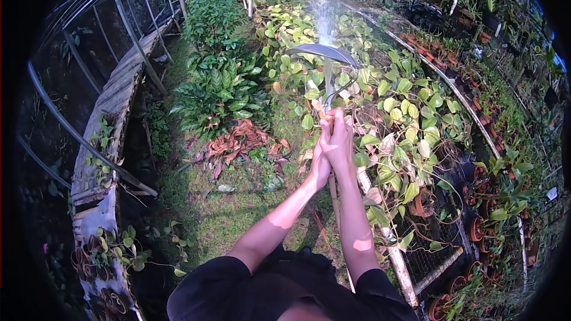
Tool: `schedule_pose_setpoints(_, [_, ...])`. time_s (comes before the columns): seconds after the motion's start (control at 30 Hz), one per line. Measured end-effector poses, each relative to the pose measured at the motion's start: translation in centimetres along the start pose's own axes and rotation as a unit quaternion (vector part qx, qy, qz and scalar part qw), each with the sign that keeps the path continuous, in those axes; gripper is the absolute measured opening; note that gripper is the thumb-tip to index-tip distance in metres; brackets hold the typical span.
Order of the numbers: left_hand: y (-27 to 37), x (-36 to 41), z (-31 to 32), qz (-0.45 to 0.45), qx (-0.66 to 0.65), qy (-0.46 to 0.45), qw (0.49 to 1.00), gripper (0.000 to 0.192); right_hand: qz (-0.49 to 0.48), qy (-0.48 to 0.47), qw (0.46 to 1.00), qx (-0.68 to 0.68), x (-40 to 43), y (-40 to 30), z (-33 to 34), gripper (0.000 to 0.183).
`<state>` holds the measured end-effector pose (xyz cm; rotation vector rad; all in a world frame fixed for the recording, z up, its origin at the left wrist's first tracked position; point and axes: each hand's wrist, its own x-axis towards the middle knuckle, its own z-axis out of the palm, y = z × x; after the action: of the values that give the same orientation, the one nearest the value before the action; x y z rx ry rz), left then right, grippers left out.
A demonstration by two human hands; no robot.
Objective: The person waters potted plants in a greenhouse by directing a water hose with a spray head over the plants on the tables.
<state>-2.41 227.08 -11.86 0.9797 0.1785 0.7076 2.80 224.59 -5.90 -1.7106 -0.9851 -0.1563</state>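
Observation:
My left hand and my right hand are pressed together in front of me, closed around a slim held piece whose grip they mostly hide. A pale hose or pole runs down from them between my forearms. Just beyond my fingers a thin dark curved rod leads up to a broad, curved grey-blue piece; its exact kind is unclear. A stream of water rises past this piece and spreads into spray at the top. Yellow-green vine leaves lie behind and right of my hands.
Leafy bushes and a heap of dry brown leaves are left of my hands. A weathered wooden bench with bent pipes stands far left. Right are a pale rail, a wire-mesh frame and terracotta pots.

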Motion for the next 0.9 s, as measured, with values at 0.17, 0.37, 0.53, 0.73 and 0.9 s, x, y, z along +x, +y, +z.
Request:
schedule_pose_setpoints(0.17, [1.1, 1.2, -1.9, 0.042, 0.013, -0.001, 0.999, 0.055, -0.058, 0.037, 0.998, -0.01, 1.9, -0.9, 2.1, 0.022])
schedule_pose_setpoints(0.37, [3.0, 2.8, -3.3, -0.018, -0.016, 0.039, 0.999, 0.042, -0.073, 0.022, 0.997, 0.014, 3.9, -0.6, 5.0, 0.022])
schedule_pose_setpoints(0.53, [3.0, 4.1, -6.1, -0.007, 0.001, 0.021, 1.0, 0.03, -0.05, 0.013, 0.998, -0.027, 4.5, -1.0, 7.4, 0.022])
schedule_pose_setpoints(0.73, [2.0, 4.7, -8.2, 0.02, 0.05, 0.004, 0.999, 0.034, 0.009, -0.002, 0.999, -0.046, 3.5, -0.4, 9.2, 0.019])
schedule_pose_setpoints(0.9, [0.1, 4.2, -10.3, -0.043, 0.027, -0.016, 0.999, 0.042, 0.024, -0.04, 0.996, -0.08, 2.7, -0.4, 9.7, 0.022])
